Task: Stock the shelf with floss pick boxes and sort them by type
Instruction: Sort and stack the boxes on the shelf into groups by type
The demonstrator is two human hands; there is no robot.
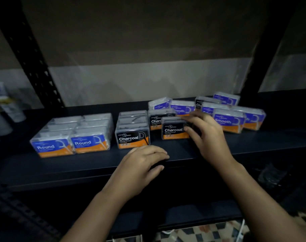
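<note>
Behind right hand [208, 135], Charcoal box [175, 129] half-hidden.

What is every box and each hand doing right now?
Round boxes: lined up in two neat rows, lids closed.
Charcoal row: lined up front to back beside the Round boxes.
Loose Charcoal box: upright on the shelf, gripped by the right hand.
Smooth boxes: unsorted cluster, a Charcoal box mixed in.
Left hand: resting on the shelf edge, holding nothing.
</note>
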